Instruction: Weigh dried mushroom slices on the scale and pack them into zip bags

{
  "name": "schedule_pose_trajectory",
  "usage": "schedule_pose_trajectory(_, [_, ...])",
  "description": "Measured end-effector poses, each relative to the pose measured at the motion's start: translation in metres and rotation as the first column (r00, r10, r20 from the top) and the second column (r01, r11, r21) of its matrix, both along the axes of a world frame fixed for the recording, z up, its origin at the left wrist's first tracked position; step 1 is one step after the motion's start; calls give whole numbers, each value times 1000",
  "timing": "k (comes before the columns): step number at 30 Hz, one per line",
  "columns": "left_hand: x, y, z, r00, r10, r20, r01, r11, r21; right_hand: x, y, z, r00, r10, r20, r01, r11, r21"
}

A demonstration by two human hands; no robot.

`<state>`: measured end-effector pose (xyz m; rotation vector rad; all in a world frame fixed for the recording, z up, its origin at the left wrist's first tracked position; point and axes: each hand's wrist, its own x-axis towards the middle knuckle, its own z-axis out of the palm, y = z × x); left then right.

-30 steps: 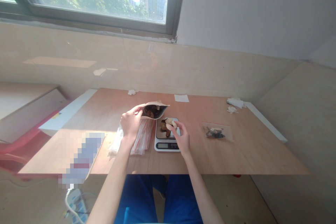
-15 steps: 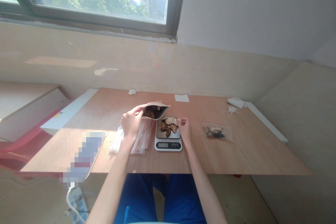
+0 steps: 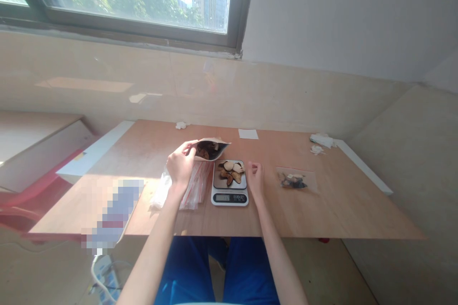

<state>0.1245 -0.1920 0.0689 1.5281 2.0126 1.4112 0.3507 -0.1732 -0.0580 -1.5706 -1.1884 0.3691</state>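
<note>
Where the near edge of the single smooth, tan wood-look tabletop (image 3: 339, 205) runs above two legs in blue cloth trousers (image 3: 246, 267), one white plastic kitchen scale (image 3: 218, 202) sits with its display toward the person. On its square, shiny metal plate lie at least five thin, curled, dried-looking slices: two pale ovals (image 3: 238, 167) and, nearer, about three wrinkled brown ones (image 3: 235, 177).

Just beside the scale's right edge, the right hand (image 3: 255, 175) has its fingers curled inward; how closely the tips meet cannot be told. Left of the scale lies a heap of clear plastic bags with red seams (image 3: 195, 190), too overlapped to count. One flat transparent bag (image 3: 294, 182), with dark and pale pieces inside, lies well to the right.

Beyond the heap, the left hand (image 3: 181, 164) pinches the edge of one tan, paper-like pouch (image 3: 214, 139) between thumb and fingers. Its pointed-oval mouth gapes, showing a dark inside and brown pieces.

Farther back lies one flat white paper rectangle (image 3: 248, 134).
</note>
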Motion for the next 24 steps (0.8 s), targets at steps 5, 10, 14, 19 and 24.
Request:
schedule_pose_trajectory(5, [3,36,-3,957,23,288,-77,981,179,19,-27,-25,997,10,-81,-8,1000,20])
schedule_pose_trajectory(10, [-2,73,-6,948,57,313,-135,963,234,25,-54,-33,995,47,-90,-47,999,1])
schedule_pose_trajectory(14, [-10,67,-16,965,43,257,-108,964,243,27,-63,-30,992,40,-118,-39,999,10])
schedule_pose_trajectory(19, [-17,8,-55,987,17,159,-41,988,152,27,-67,-26,984,-1,-177,4,1000,12])
schedule_pose_trajectory(24, [-22,-41,-97,973,-224,-56,199,935,-295,24,-71,-20,979,16,-202,-16,1000,3])
